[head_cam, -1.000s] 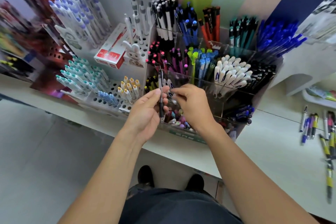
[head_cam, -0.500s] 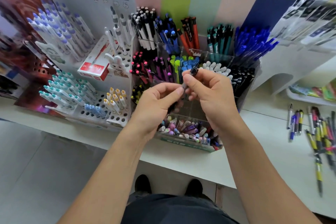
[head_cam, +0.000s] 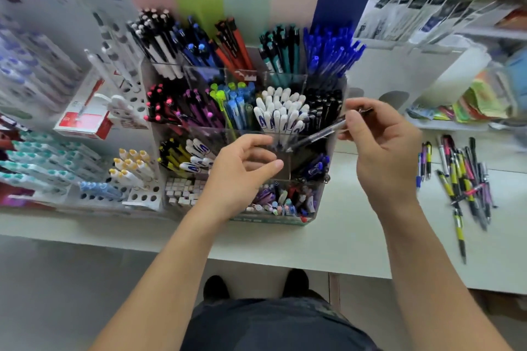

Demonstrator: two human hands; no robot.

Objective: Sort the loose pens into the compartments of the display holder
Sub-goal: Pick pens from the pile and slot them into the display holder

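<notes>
Right hand (head_cam: 379,145) raised over the right side of the clear display holder (head_cam: 332,151), thumb and fingertips pinching a dark pen (head_cam: 322,132) near its top end. Pen slanted, tip down-left above the front compartments. Left hand (head_cam: 242,171) hovering just beside, fingers loosely curled, holding nothing. Loose pens (head_cam: 459,177) lying on the counter (head_cam: 342,236), well right.

A dark pen (head_cam: 319,133) is tilting tip-down over the clear display holder (head_cam: 328,148) (its compartments crowded with pens); loose pens (head_cam: 459,177) are lying on the counter.
</notes>
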